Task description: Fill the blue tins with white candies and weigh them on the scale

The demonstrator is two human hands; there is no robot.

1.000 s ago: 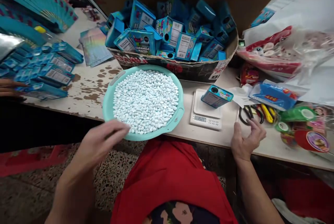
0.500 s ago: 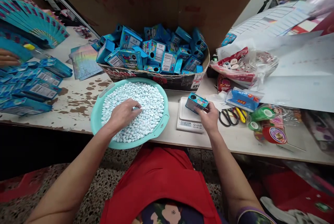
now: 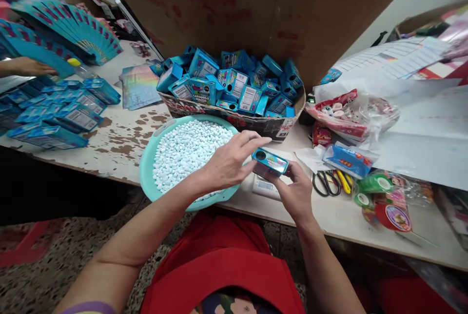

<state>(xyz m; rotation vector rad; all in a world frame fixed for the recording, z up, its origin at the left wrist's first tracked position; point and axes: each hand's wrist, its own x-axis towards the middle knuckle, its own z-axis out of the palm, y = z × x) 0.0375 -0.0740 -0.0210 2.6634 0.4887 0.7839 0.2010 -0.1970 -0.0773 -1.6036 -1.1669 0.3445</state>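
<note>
My right hand (image 3: 296, 189) grips a small blue candy box (image 3: 269, 162) from its right side, holding it tilted over a white digital scale (image 3: 263, 186). The box has a round dark opening or print on its upper face; I cannot tell which. My left hand (image 3: 232, 160) is at the box's left side, fingers stretched out and apart, with the thumb close to or touching the box. Under my left forearm stands a turquoise basin (image 3: 146, 167) full of small pale-blue candies (image 3: 190, 150). The scale is mostly hidden by the box and my right hand.
Behind the basin, a cardboard carton (image 3: 183, 105) holds many blue boxes. To the right lie scissors (image 3: 326, 183), a yellow cutter (image 3: 344, 181), green tape (image 3: 375, 183) and a candy bag (image 3: 351, 111). At left, another person's hand (image 3: 34, 67) is above rows of blue boxes (image 3: 73, 114).
My left hand has left the candies in the basin and moved right to the box. My right hand still holds the box over the scale. The view has shifted left.
</note>
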